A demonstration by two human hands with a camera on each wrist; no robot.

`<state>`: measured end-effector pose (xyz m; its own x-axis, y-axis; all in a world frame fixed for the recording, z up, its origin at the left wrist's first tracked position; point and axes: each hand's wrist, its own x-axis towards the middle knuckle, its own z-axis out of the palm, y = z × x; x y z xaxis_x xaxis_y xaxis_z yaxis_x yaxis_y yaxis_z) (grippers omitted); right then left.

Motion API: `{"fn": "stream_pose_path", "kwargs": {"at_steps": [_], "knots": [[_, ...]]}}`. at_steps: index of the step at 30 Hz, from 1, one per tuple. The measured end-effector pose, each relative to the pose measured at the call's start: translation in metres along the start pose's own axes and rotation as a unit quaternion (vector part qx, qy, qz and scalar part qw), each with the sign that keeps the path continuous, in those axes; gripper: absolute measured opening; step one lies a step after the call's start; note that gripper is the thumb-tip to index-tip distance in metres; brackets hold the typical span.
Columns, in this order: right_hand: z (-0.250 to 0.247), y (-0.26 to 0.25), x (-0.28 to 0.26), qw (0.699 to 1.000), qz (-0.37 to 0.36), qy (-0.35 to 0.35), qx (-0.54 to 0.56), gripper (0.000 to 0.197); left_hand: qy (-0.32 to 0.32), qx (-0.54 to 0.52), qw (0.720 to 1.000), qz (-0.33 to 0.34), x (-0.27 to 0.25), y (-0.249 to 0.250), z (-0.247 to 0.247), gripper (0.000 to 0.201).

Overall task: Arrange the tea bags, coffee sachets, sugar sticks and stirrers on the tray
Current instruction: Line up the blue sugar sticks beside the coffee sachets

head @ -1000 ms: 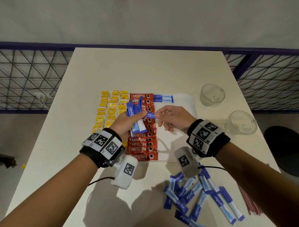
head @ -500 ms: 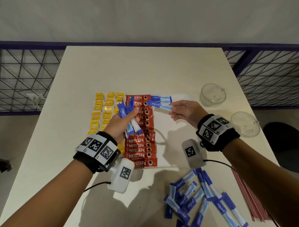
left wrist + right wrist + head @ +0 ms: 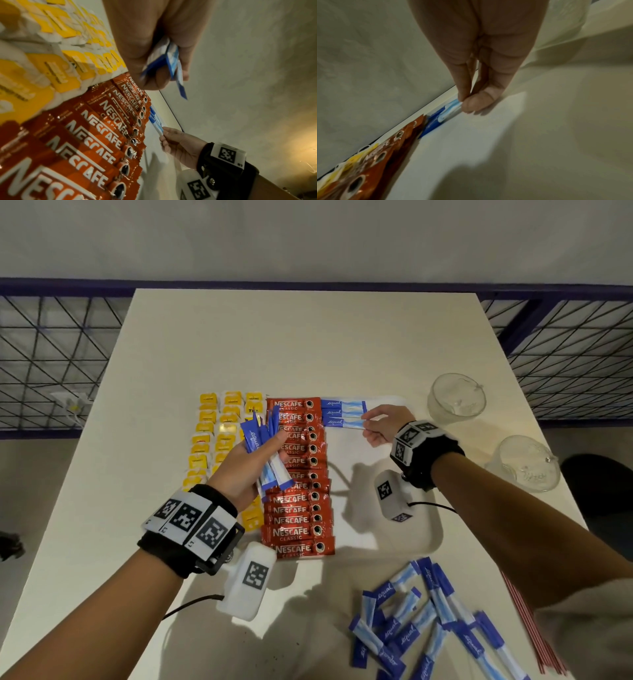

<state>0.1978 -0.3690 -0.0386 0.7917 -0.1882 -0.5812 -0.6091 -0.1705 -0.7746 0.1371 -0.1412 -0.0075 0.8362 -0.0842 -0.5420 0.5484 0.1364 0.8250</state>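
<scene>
Dozens of loose sugar sticks [image 3: 424, 625] lie at the lower right of the frame, red stirrers [image 3: 534, 631] beside them. At centre my left hand [image 3: 246, 467] grips a fan of sticks [image 3: 263, 453] over the Nescafe sachets [image 3: 301, 474]. Farther up, my right hand [image 3: 383, 424] has moved from the fan to the tray's [image 3: 383, 529] upper edge, thumb and fingertips [image 3: 474, 105] pinching the third stick [image 3: 342, 422] down just below two laid ones. Yellow tea bags [image 3: 219, 433] fill the left. A second ago this stick was just leaving my left hand; the sugar column now grows.
</scene>
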Motion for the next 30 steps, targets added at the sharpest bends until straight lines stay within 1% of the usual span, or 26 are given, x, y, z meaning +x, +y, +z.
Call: {"fn": "stream_pose_path", "kwargs": {"at_steps": [4,7,10,13,16,18,21,24,27,30], "knots": [[0.002,0.0,0.005,1.0,-0.005,0.022,-0.016,0.025,0.008,0.001,1.0,-0.003,0.0,-0.001,-0.001,0.041],[0.004,0.002,0.008,0.999,0.007,0.037,-0.011,0.029,0.011,0.002,1.0,-0.006,0.0,-0.002,-0.001,0.048],[0.005,0.002,0.01,0.997,-0.002,0.058,-0.043,0.032,0.009,-0.005,1.0,-0.008,-0.002,-0.001,-0.001,0.045],[0.005,0.001,0.008,0.991,-0.011,0.06,-0.115,0.037,0.007,-0.016,1.0,-0.01,-0.003,0.0,0.001,0.037],[0.007,0.001,0.011,0.972,-0.027,0.056,-0.225,0.041,0.0,-0.02,1.0,-0.011,-0.003,-0.001,0.001,0.023],[0.009,-0.001,0.015,0.961,-0.036,0.048,-0.271,0.042,-0.008,-0.018,1.0,-0.014,-0.002,-0.002,0.001,0.013],[0.011,-0.002,0.02,0.955,-0.045,0.052,-0.288,0.046,-0.012,-0.011,1.0,-0.009,-0.002,-0.003,0.001,0.015],[0.012,-0.002,0.022,0.949,-0.053,0.056,-0.304,0.04,-0.016,-0.011,1.0,-0.005,-0.002,-0.003,0.0,0.012],[0.012,-0.002,0.023,0.944,-0.061,0.059,-0.318,0.043,-0.015,-0.012,1.0,-0.005,-0.001,-0.004,-0.002,0.011],[0.012,-0.003,0.023,0.945,-0.058,0.059,-0.317,0.043,-0.012,-0.018,1.0,-0.01,-0.001,-0.004,-0.002,0.01]]}}
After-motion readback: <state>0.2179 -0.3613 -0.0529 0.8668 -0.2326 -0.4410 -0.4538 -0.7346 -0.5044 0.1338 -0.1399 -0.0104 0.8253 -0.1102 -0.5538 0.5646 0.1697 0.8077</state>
